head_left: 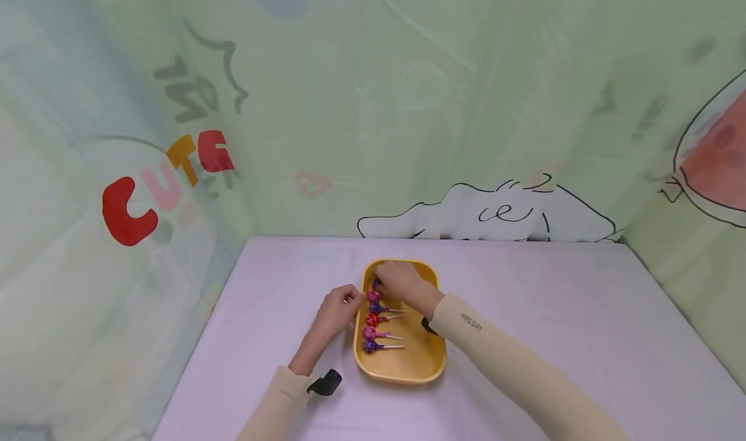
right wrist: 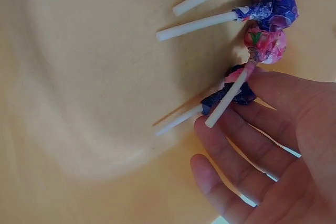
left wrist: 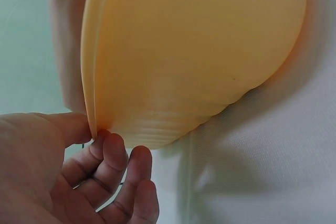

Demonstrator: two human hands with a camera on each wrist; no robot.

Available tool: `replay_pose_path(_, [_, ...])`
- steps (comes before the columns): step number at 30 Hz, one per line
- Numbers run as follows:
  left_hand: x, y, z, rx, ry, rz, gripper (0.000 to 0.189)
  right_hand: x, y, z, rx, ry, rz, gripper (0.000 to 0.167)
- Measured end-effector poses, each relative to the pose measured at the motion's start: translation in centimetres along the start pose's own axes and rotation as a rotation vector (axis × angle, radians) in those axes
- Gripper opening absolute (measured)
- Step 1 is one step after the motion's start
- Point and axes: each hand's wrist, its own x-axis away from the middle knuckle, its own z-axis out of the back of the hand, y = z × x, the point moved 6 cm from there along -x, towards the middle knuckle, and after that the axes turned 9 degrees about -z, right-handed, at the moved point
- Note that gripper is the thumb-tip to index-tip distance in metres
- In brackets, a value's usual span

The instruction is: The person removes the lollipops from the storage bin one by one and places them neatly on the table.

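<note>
A yellow plastic tray holds a column of lollipops along its left side. My left hand pinches the tray's left rim between thumb and forefinger, as the left wrist view shows. Inside the tray's far end, my right hand pinches a dark purple wrapped lollipop between thumb and fingers. A pink lollipop lies against it, its stick crossing over the dark wrapper near the thumb. Nearer me lie a purple lollipop, a red one, a pink one and another purple one, sticks pointing right.
The tray stands on a table with a pale lilac cover. Behind the table hangs a pale green printed cloth, with more cloth at both sides. Black straps circle both wrists.
</note>
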Motion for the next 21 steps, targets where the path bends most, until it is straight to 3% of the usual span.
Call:
replay_pose_path(15, [-0.1,-0.4,-0.1,0.011,-0.001,0.009,0.025,1.9,0.2,2.9,-0.050,-0.038,0.016,0.019])
replay_pose_path(21, [0.0,-0.3,-0.1,0.014,-0.002,0.008,0.024,3.2,0.6,4.0,-0.049,-0.008,0.055,0.017])
